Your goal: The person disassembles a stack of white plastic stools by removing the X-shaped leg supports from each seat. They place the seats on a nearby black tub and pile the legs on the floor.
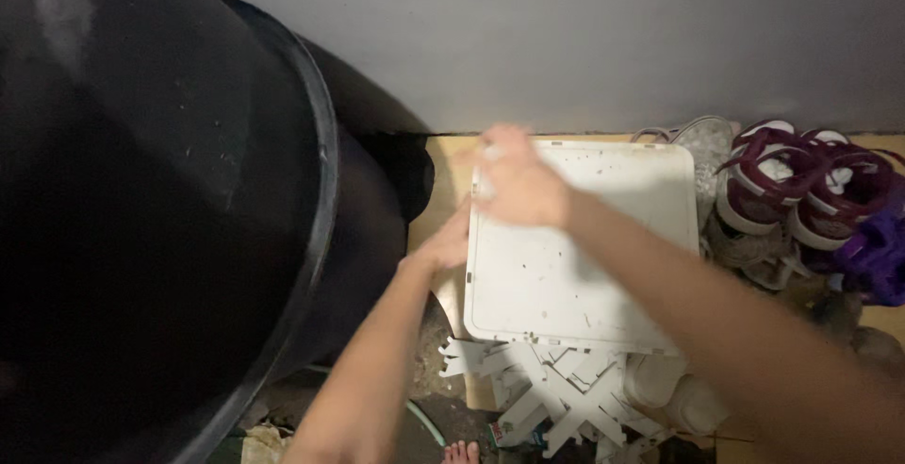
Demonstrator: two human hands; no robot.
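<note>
A big black barrel [160, 200] fills the left side, its rim close to the left edge of the white square plastic panel [575, 247], which lies flat near the grey wall [566, 40]. The left hand [443, 247] grips that left edge, squeezed between barrel and panel. The right hand [514, 181] is blurred at the far left corner of the panel; whether it grasps cannot be told. Maroon-and-white sneakers [801, 186] and a purple item [872, 256] crowd the right side. White slotted plastic pieces [556, 398] lie at the near edge, with a bare toe [460, 452] and a green hose [424, 422] below on the floor
</note>
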